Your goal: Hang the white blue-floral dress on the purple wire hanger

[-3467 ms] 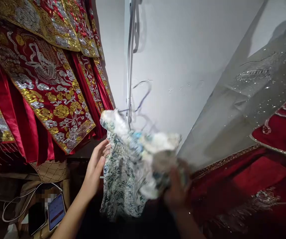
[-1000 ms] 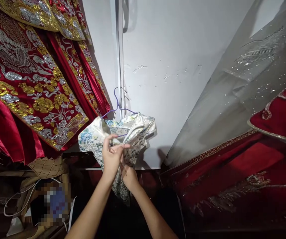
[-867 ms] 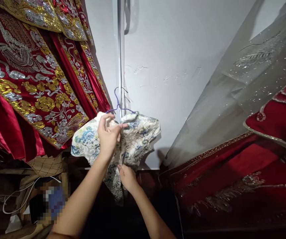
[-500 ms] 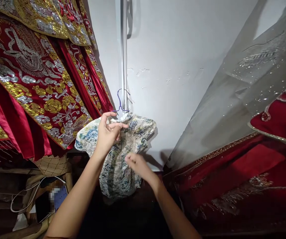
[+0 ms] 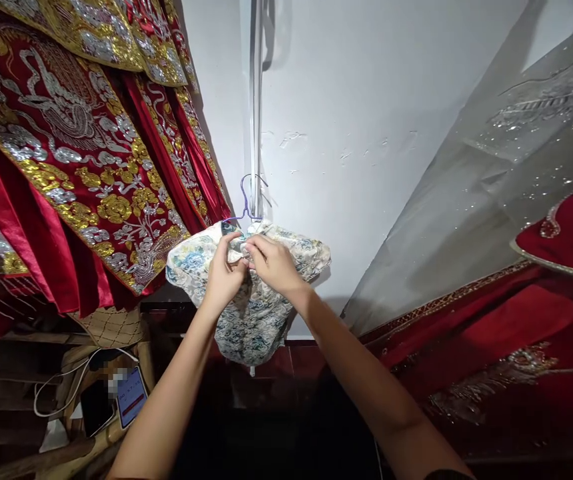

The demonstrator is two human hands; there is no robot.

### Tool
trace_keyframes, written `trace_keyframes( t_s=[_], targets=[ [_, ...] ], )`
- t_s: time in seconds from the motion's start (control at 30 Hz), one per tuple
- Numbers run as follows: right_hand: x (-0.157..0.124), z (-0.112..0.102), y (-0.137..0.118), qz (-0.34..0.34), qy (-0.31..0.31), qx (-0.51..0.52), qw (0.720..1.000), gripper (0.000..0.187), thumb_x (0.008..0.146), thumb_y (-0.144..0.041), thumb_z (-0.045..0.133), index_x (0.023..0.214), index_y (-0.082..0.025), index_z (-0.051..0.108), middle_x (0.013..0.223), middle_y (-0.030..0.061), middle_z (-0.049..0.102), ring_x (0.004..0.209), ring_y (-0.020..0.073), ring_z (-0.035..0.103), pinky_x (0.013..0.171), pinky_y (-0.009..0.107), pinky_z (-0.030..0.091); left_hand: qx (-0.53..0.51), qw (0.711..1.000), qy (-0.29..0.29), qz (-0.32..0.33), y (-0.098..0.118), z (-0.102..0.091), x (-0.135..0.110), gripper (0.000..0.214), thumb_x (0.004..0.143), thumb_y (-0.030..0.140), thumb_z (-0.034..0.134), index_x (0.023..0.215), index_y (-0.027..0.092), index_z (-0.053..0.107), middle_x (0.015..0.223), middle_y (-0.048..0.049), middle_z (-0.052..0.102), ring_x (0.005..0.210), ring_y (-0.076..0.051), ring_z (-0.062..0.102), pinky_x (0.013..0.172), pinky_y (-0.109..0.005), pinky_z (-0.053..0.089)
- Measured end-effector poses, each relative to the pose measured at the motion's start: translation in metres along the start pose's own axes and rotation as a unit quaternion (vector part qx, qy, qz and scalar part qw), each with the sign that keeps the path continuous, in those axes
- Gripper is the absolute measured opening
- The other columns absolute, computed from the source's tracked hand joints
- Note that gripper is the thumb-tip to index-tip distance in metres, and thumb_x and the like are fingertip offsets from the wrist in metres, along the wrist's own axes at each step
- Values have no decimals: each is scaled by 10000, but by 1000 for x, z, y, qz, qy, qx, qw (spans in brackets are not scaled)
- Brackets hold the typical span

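A short-sleeved floral blouse [image 5: 246, 327], cream with blue flowers, hangs on a thin purple hanger [image 5: 245, 207] against the white wall. Both my hands meet at its neckline. My left hand [image 5: 226, 272] pinches the front edge near the collar with thumb and fingers. Beside it, my right hand [image 5: 272, 261] has its fingertips closed on the opposite edge, nearly touching the left. Whatever small fastening may lie between the fingertips is hidden.
Red robes with gold and silver embroidery [image 5: 116, 207] hang at left. A sheer sparkly fabric [image 5: 446, 200] and a red beaded garment [image 5: 516, 333] fill the right side. Low at left, a phone [image 5: 130, 397] and a white cable [image 5: 49, 400] lie on a wooden seat.
My right hand has risen from lower down the blouse to the neckline, meeting my left hand. The left fingers have closed in on the fabric. The view has shifted slightly.
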State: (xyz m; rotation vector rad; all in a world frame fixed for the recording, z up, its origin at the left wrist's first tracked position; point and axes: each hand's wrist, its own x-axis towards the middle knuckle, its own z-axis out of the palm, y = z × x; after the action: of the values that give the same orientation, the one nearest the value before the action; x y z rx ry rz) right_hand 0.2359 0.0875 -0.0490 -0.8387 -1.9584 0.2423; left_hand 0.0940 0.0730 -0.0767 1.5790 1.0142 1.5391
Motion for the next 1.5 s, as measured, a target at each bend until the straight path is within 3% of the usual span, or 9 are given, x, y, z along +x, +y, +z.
trace_keyframes(
  t_s=[0.27, 0.4, 0.63, 0.73, 0.87, 1.07, 1.33, 1.4, 1.5],
  targets=[
    [-1, -75, 32, 90, 276, 152, 945, 239, 944, -417, 533, 841, -207, 580, 718, -1, 543, 709, 155, 546, 714, 279, 451, 230, 962, -125, -78, -60, -1, -66, 674, 869, 149, 487, 1516, 269, 340, 731, -20, 680, 735, -217, 677, 731, -311, 479],
    [-43, -111, 80, 189, 239, 324, 896, 205, 876, -382, 624, 768, -217, 570, 722, 7, 540, 678, 158, 562, 718, 300, 507, 355, 919, -155, -78, -67, -15, -73, 421, 947, 284, 448, 1363, 289, 515, 874, -59, 668, 880, -267, 655, 789, -347, 467],
    [-127, -47, 101, 349, 285, 562, 694, 142, 871, -319, 576, 755, -244, 607, 712, -4, 681, 764, 196, 700, 766, 359, 604, 378, 911, 142, 83, -57, -27, 14, 707, 829, 487, 637, 1393, 162, 362, 1365, -190, 436, 1281, -352, 410, 1077, -490, 323],
    [-151, -16, 94, 378, 325, 591, 634, 99, 859, -270, 571, 814, -262, 659, 786, 0, 734, 866, 188, 723, 799, 345, 610, 338, 930, 130, 65, -51, -37, 57, 697, 806, 432, 665, 1408, 204, 399, 1419, -167, 454, 1345, -358, 349, 1093, -487, 287],
    [-169, -2, 92, 391, 339, 617, 593, 112, 845, -267, 572, 870, -276, 680, 906, 19, 756, 983, 200, 710, 856, 377, 604, 183, 976, 110, -39, -50, -63, 95, 174, 750, 294, 674, 896, 203, 697, 994, -72, 691, 1136, -321, 528, 974, -387, 383],
    [-180, 5, 98, 426, 335, 560, 627, 65, 795, -271, 616, 829, -235, 658, 902, 36, 738, 947, 189, 692, 899, 343, 564, 14, 969, 183, -167, -74, -98, 76, 151, 721, 271, 603, 616, 168, 574, 524, 14, 543, 583, -178, 559, 601, -267, 460],
    [-183, 52, 61, 483, 62, 355, 798, 374, 807, -560, 660, 992, -235, 673, 845, 41, 687, 869, 226, 628, 797, 335, 472, -159, 901, 297, -274, -103, -65, -73, 221, 838, 302, 482, 868, 166, 654, 851, -72, 736, 809, -196, 708, 741, -309, 561],
    [-181, 61, 50, 479, -14, 321, 817, 462, 823, -653, 595, 957, -225, 707, 844, 61, 678, 814, 229, 609, 772, 353, 459, -179, 905, 270, -274, -92, -38, -99, 266, 839, 354, 530, 940, 177, 700, 999, -78, 743, 989, -219, 692, 862, -321, 538],
    [-178, 64, 33, 468, -93, 392, 786, 622, 843, -756, 457, 900, -205, 739, 814, 82, 663, 735, 228, 596, 765, 394, 468, -64, 972, 79, -211, -56, 5, -126, 288, 847, 362, 587, 1042, 198, 722, 1195, -92, 687, 1173, -276, 609, 1031, -393, 453]
  ],
)
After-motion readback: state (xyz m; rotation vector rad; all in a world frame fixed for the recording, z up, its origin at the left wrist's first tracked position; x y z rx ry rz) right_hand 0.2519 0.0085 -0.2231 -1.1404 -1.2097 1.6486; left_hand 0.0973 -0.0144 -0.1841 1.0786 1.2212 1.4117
